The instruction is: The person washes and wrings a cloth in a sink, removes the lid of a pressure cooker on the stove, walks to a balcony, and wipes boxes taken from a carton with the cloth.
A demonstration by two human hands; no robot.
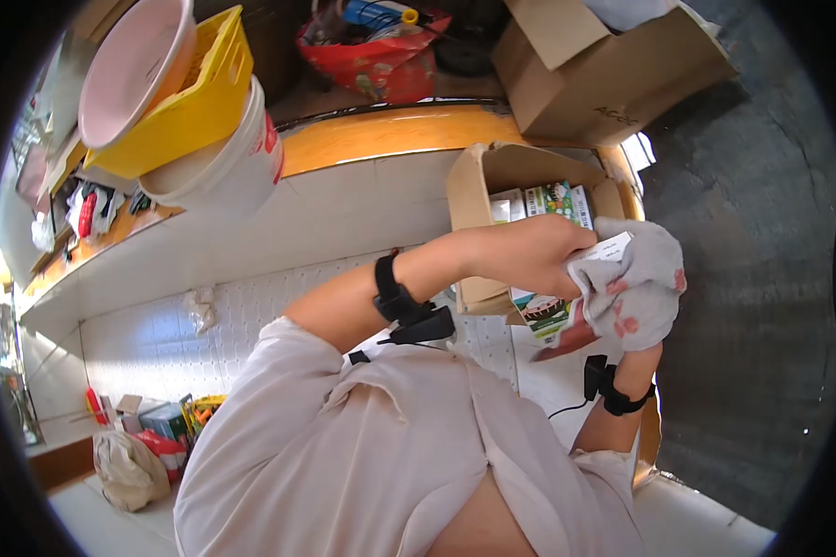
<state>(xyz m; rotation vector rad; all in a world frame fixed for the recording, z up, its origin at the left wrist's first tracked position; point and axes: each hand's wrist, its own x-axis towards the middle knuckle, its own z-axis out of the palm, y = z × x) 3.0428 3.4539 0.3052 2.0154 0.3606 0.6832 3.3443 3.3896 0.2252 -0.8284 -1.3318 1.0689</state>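
Observation:
My left hand (537, 255) reaches across over an open carton (478, 190), its fingers bent round the end of a small white box (613, 247) with fine print. A grey cloth (655, 269) with pink patches lies against that box and covers my right hand (633, 320), so its fingers are hidden. Inside the carton are packets with green and white print (550, 199). Below my left hand, another green and white packet (544, 317) shows beside a reddish-brown piece (571, 342), partly hidden.
Behind the carton stands a larger cardboard box (613, 88). A red bag (381, 60) sits at the top centre. A white bucket (241, 172), yellow crate (190, 116) and pink basin (130, 79) are stacked at upper left. A dark surface (743, 278) lies at right.

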